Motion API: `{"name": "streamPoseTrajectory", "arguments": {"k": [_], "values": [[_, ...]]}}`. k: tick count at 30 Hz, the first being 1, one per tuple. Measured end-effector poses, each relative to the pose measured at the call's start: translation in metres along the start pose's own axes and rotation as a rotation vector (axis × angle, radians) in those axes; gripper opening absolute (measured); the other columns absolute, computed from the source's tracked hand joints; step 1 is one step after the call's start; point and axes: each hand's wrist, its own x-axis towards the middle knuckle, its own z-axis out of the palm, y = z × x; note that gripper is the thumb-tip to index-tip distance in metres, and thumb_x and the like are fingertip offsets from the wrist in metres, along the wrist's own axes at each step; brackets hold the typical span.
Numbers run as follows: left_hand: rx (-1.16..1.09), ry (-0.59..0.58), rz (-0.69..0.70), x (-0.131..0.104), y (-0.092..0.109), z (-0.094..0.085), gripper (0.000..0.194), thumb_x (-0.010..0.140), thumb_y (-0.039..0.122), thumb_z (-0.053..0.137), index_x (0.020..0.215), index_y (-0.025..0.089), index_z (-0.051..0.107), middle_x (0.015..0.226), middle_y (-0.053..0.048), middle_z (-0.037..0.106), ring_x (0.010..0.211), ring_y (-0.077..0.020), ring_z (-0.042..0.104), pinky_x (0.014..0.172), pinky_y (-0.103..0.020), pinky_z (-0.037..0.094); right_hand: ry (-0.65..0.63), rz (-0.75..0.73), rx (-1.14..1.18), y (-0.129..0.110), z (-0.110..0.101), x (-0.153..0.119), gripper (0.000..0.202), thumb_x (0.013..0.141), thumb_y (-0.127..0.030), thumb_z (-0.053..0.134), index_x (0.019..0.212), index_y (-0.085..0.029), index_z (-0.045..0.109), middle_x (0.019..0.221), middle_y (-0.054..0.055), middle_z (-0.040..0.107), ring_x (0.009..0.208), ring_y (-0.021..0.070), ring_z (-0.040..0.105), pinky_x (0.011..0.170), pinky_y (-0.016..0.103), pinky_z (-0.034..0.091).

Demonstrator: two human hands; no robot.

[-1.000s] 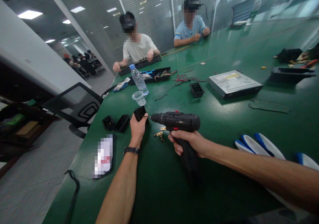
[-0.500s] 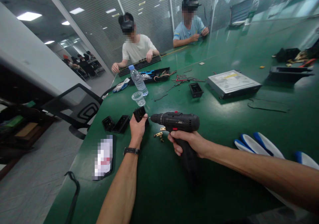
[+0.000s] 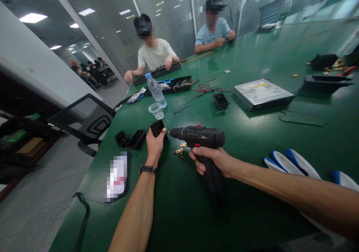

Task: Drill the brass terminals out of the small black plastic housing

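My left hand (image 3: pixel 155 143) is closed around a small black plastic box (image 3: pixel 157 127), keeping it tilted above the green table (image 3: pixel 179 214). A black cordless drill (image 3: pixel 206 137) with red marks is gripped by its handle in my right hand (image 3: pixel 209 157). The drill points left, its tip at the right side of the box; whether the bit touches a screw is too small to tell. Several small brass pieces (image 3: pixel 179 151) lie on the table just below the drill's chuck. Left of my left hand rest two more black boxes (image 3: pixel 136 139).
A plastic cup (image 3: pixel 156 110) and a water bottle (image 3: pixel 156 91) stand beyond my left hand. Farther right are a black box (image 3: pixel 221 101) and a disc drive (image 3: pixel 263 94). White-blue gloves (image 3: pixel 291 164) lie by my right forearm, a phone (image 3: pixel 116 177) at left. Two people sit opposite.
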Motion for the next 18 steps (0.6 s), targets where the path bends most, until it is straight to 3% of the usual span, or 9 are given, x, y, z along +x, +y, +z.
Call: {"name": "streamPoseTrajectory", "arguments": {"k": [18], "values": [[0.003,0.002,0.002,0.0005,-0.0008,0.0006,0.042,0.07,0.043,0.073,0.099,0.014,0.067,0.091,-0.005,0.067,0.083,-0.0185,0.06,0.078,-0.03,0.048,0.016,0.015,-0.003,0.0006,0.001,0.0002,0.019,0.088,-0.028,0.055,0.079,-0.014,0.062,0.05,0.0,0.055,0.044,0.0123,0.052,0.051,0.026,0.045]]}}
